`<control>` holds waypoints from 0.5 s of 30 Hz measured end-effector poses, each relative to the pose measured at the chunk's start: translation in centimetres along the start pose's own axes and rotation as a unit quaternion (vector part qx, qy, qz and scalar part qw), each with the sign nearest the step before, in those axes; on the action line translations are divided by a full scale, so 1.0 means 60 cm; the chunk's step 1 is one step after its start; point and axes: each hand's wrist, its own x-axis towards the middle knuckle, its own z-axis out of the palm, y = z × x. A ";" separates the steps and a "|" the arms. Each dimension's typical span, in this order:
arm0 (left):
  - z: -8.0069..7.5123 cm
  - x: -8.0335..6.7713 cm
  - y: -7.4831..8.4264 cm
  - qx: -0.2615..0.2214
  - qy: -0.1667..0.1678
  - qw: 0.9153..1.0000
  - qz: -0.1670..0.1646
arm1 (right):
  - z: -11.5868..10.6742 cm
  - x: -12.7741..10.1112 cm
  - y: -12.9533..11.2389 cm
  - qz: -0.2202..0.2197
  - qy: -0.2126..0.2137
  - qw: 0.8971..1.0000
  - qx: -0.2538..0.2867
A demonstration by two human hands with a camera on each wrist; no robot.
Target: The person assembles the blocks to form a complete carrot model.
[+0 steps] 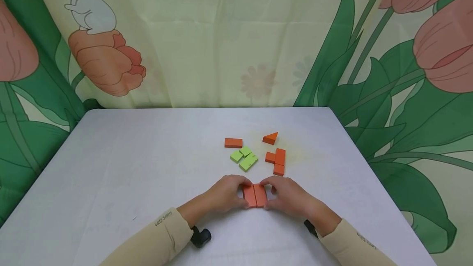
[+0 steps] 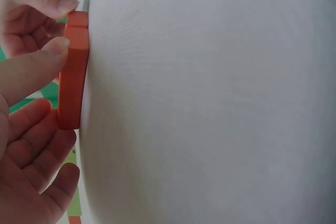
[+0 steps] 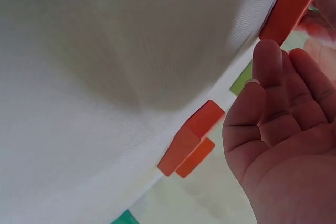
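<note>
Two flat orange-red rectangular blocks lie side by side at the front middle of the white table, their long edges meeting. On the left block [image 1: 249, 196], my left hand [image 1: 226, 194] has its thumb at the near end and fingertips at the far end. My right hand [image 1: 291, 195] grips the right block [image 1: 260, 195] the same way, thumb near and index finger far. The left wrist view shows the left thumb [image 2: 39, 69] on the end of an orange block [image 2: 73, 85]. In the right wrist view, fingertips sit at the corner of an orange block [image 3: 287, 11].
Beyond the hands are several light-green blocks [image 1: 248, 162] grouped together, and a single orange block [image 1: 233, 143] behind them. To their right lie a joined group of orange blocks [image 1: 280, 157] and an orange triangular block [image 1: 270, 138]. A printed curtain [image 1: 192, 44] hangs behind the table [image 1: 129, 155].
</note>
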 end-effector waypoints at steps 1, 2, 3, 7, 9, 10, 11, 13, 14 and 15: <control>0.001 0.000 0.000 0.000 0.000 1.000 0.001 | 0.000 0.000 0.000 -0.001 0.000 1.000 -0.001; 0.001 0.000 0.000 0.000 0.001 1.000 0.001 | 0.000 -0.001 0.000 -0.002 0.000 1.000 -0.001; 0.001 0.000 0.000 0.001 0.001 1.000 0.000 | -0.001 -0.001 0.000 -0.002 0.000 1.000 0.000; -0.001 0.001 0.001 0.000 0.000 1.000 -0.006 | -0.007 0.000 -0.001 -0.001 -0.010 1.000 0.003; -0.002 0.000 0.001 0.002 -0.001 1.000 -0.008 | -0.015 0.001 -0.002 0.014 -0.008 1.000 0.009; -0.002 -0.001 0.002 0.003 -0.002 1.000 -0.009 | -0.020 0.002 -0.001 0.020 -0.004 1.000 0.008; -0.002 -0.001 0.003 0.004 -0.002 1.000 -0.008 | -0.028 0.003 0.001 0.025 0.002 1.000 0.007; -0.002 -0.003 0.005 0.005 -0.002 1.000 -0.008 | -0.044 0.010 0.010 0.043 0.021 0.999 0.004; -0.002 -0.004 0.006 0.005 -0.002 1.000 -0.009 | -0.053 0.014 0.016 0.049 0.032 0.998 0.000; -0.002 -0.006 0.007 0.004 -0.002 1.000 -0.010 | -0.063 0.019 0.025 0.050 0.043 0.998 -0.007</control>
